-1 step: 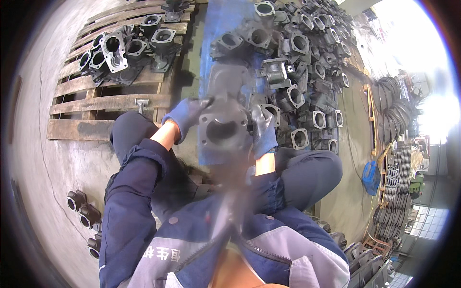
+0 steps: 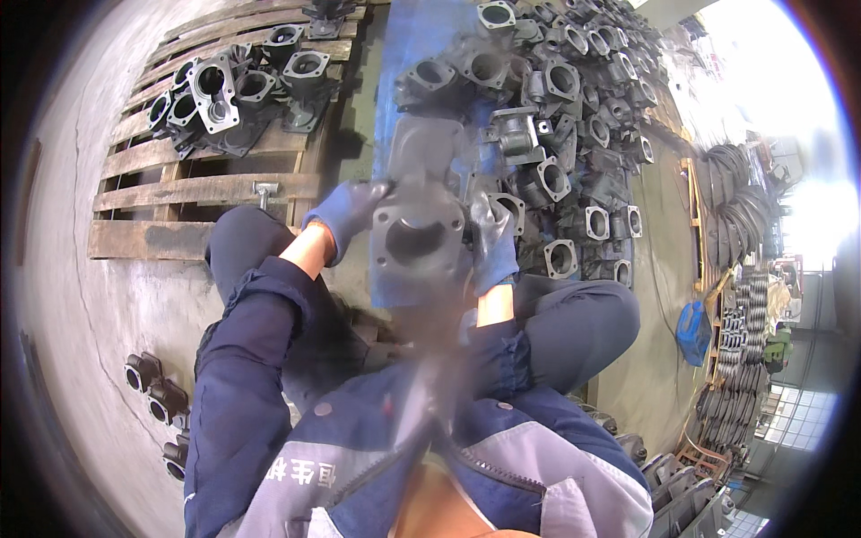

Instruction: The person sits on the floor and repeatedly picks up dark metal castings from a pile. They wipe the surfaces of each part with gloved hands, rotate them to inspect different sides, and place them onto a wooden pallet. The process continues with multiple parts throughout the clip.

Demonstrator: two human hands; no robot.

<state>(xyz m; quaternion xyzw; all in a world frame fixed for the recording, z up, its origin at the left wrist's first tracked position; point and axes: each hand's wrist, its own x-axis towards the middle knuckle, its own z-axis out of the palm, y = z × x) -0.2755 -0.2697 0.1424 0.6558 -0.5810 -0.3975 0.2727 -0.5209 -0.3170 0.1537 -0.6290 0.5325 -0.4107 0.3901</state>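
A dark grey metal casting [image 2: 420, 202] with a large round bore and a flat flange lies in front of me, between my hands. My left hand [image 2: 350, 215], in a blue glove with a dark coated palm, has its fingers closed on the casting's left edge. My right hand [image 2: 493, 240], gloved alike, is closed on the right side; its fingertips are partly hidden. Beneath the casting is a blue board [image 2: 384, 285]. A smudge blurs the middle of the picture, so the casting's lower end is hard to make out.
Many similar castings [image 2: 560, 81] crowd the right and far side. A wooden pallet [image 2: 206, 193] at left bears several castings [image 2: 213, 90] and a hammer-like metal tool [image 2: 265, 191]. More castings [image 2: 161, 399] sit on the floor at lower left. A blue container [image 2: 692, 334] stands far right.
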